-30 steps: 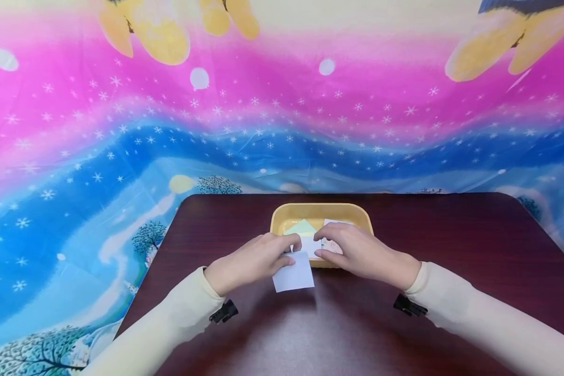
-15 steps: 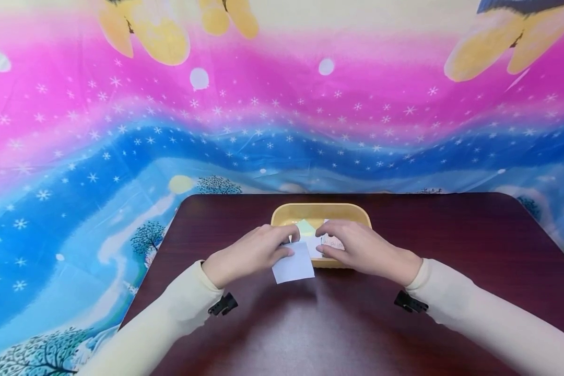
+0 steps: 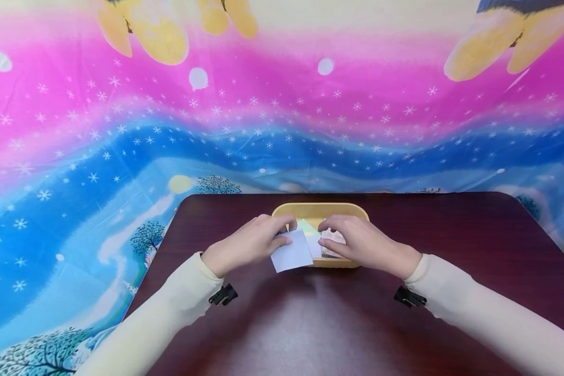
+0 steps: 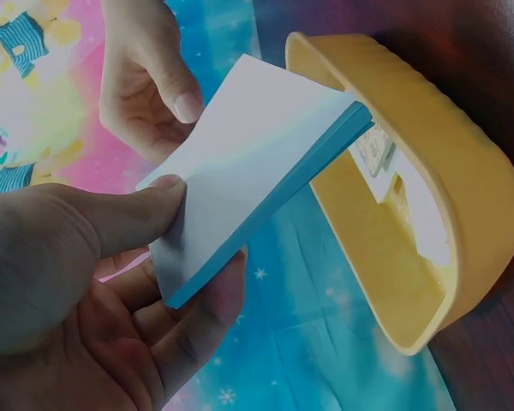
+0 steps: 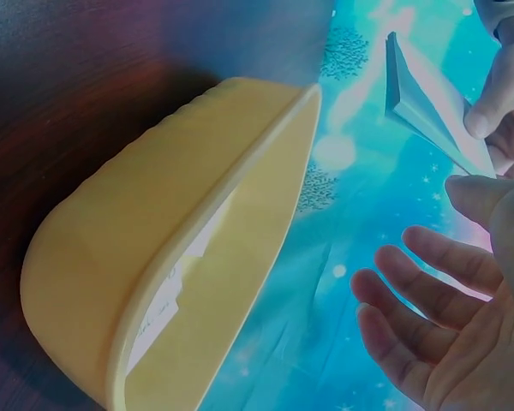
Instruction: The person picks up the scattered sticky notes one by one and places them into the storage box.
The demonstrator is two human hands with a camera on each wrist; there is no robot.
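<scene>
My left hand (image 3: 249,243) pinches a pad of sticky notes (image 4: 257,154) between thumb and fingers; its top sheet is whitish and its side edge is blue. In the head view the note pad (image 3: 292,253) hangs over the near left rim of a yellow plastic basket (image 3: 319,206). To its right, my right hand (image 3: 368,243) hovers over the basket with loosely bent fingers and nothing in them. The right wrist view shows this hand's fingers (image 5: 428,300) spread apart. Inside the basket lie a pale green paper (image 3: 306,225) and a small box-like item with printed marks (image 3: 331,244), partly hidden.
The basket stands near the far edge of a dark reddish-brown table (image 3: 427,224). Behind the table hangs a colourful cloth (image 3: 282,104) with snowflakes. A black clip-like piece (image 3: 223,295) sits under the left cuff, and a similar piece (image 3: 410,296) under the right.
My left hand has moved forward with the note pad, from in front of the basket to over its near rim. The right hand has shifted slightly forward.
</scene>
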